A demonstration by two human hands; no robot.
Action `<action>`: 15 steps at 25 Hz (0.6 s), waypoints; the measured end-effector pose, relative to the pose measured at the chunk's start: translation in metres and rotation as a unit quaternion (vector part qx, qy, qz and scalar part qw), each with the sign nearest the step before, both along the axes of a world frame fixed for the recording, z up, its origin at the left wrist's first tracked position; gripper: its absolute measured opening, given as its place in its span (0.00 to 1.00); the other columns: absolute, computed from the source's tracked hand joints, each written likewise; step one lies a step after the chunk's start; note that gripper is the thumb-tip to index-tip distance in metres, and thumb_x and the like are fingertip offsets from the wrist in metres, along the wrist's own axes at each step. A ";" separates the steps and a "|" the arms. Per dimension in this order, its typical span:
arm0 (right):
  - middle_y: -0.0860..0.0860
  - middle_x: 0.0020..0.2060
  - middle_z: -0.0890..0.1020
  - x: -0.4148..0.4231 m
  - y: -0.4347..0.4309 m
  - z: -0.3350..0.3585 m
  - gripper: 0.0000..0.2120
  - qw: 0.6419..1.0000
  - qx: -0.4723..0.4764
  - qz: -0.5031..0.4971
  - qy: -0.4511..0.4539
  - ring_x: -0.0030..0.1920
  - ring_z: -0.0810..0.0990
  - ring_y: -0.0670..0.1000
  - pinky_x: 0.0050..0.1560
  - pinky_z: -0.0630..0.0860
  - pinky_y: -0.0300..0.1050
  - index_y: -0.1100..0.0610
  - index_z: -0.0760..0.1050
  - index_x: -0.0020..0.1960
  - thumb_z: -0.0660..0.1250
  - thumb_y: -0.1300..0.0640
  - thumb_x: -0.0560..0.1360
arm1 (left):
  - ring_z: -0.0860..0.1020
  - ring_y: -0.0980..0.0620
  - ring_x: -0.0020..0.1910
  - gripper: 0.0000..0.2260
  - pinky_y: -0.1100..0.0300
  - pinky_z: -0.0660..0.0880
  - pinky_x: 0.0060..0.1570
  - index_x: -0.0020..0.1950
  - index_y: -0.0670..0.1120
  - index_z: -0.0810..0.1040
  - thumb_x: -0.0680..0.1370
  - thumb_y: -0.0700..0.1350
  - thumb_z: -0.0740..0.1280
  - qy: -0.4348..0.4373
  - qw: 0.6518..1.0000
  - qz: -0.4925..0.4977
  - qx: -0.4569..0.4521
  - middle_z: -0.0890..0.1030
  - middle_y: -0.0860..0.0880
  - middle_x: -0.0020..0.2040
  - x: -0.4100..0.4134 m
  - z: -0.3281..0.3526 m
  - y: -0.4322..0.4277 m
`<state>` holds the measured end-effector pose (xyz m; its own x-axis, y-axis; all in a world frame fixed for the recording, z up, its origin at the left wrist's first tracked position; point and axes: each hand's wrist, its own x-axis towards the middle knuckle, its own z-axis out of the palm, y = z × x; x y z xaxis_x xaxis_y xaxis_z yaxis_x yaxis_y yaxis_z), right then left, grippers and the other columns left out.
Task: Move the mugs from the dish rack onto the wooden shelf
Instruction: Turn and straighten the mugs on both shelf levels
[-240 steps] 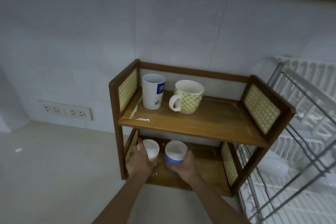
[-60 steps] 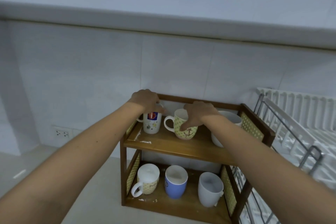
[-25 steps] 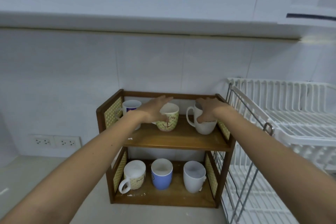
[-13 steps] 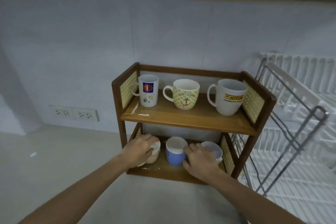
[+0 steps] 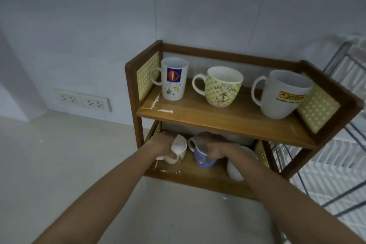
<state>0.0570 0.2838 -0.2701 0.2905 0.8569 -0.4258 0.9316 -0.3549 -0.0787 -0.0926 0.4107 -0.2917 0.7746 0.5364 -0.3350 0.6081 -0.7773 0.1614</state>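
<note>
The wooden shelf (image 5: pixel 223 120) stands against the wall with three mugs on its top board: a tall white mug with a blue logo (image 5: pixel 173 79), a green dotted anchor mug (image 5: pixel 222 87) and a big white mug with a yellow label (image 5: pixel 284 95). On the lower board, my left hand (image 5: pixel 161 141) grips a cream mug (image 5: pixel 179 149), tilted. My right hand (image 5: pixel 214 147) holds the blue mug (image 5: pixel 203 159) by its rim. A white mug (image 5: pixel 235 166) sits beside it, partly hidden by my right forearm.
The white wire dish rack (image 5: pixel 336 154) stands right of the shelf, touching its side. Two wall sockets (image 5: pixel 84 100) sit left of the shelf. The pale countertop (image 5: pixel 59 164) spreads to the left and front.
Both hands have closed on the lower mugs: the cream mug now tilts in my left hand and the right hand sits over the blue mug. The view has moved closer.
</note>
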 end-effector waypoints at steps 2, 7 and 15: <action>0.56 0.75 0.62 0.007 -0.003 0.001 0.39 0.998 -0.020 -0.011 0.061 0.72 0.65 0.59 0.66 0.70 0.53 0.55 0.55 0.77 0.72 0.60 0.72 | 0.65 0.43 0.72 0.42 0.50 0.67 0.67 0.77 0.50 0.54 0.70 0.54 0.74 0.040 0.999 -0.031 -0.007 0.63 0.45 0.76 0.004 0.002 0.008; 0.57 0.69 0.71 0.008 -0.006 -0.006 0.35 0.992 0.021 -0.097 0.078 0.66 0.72 0.58 0.59 0.73 0.47 0.57 0.61 0.74 0.72 0.50 0.72 | 0.61 0.44 0.74 0.42 0.50 0.64 0.69 0.77 0.51 0.55 0.69 0.60 0.72 0.025 0.999 -0.035 -0.004 0.61 0.47 0.77 0.008 -0.002 0.012; 0.56 0.71 0.69 0.011 -0.009 -0.009 0.41 0.995 0.017 -0.082 0.055 0.67 0.71 0.58 0.64 0.73 0.51 0.52 0.58 0.76 0.74 0.46 0.69 | 0.63 0.44 0.74 0.41 0.49 0.66 0.69 0.76 0.52 0.56 0.69 0.55 0.74 0.003 0.999 -0.038 0.004 0.62 0.47 0.76 0.010 -0.004 0.014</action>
